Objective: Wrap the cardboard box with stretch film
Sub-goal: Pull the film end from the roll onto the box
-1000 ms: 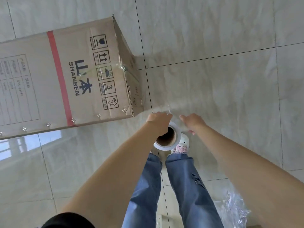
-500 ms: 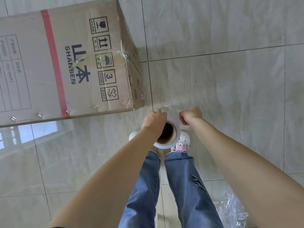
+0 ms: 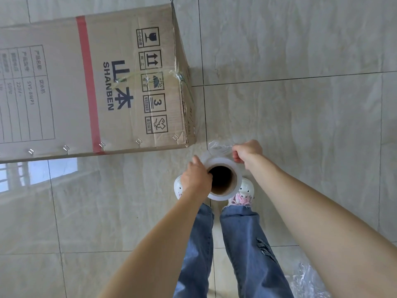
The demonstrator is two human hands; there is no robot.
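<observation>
A tall cardboard box (image 3: 64, 87) with a red tape stripe and blue print stands on the tiled floor at the upper left. A thin twisted strand of film (image 3: 171, 74) runs across its near corner. Just below the box's corner I hold a roll of stretch film (image 3: 223, 179) upright, its brown core facing me. My left hand (image 3: 196, 179) grips the roll's left side with fingers hooked into the core. My right hand (image 3: 247, 150) pinches the loose crinkled film end (image 3: 219, 146) at the roll's far edge.
Glossy beige floor tiles (image 3: 300, 125) spread all around. My two shoes (image 3: 245, 190) and jeans are directly under the roll. A crumpled heap of clear plastic film (image 3: 309, 280) lies at the bottom right. A window reflection shines on the floor at left.
The roll has come up closer to me, showing its core fully. My right hand has closed on the loose film end. The box has shifted in view as my head moved.
</observation>
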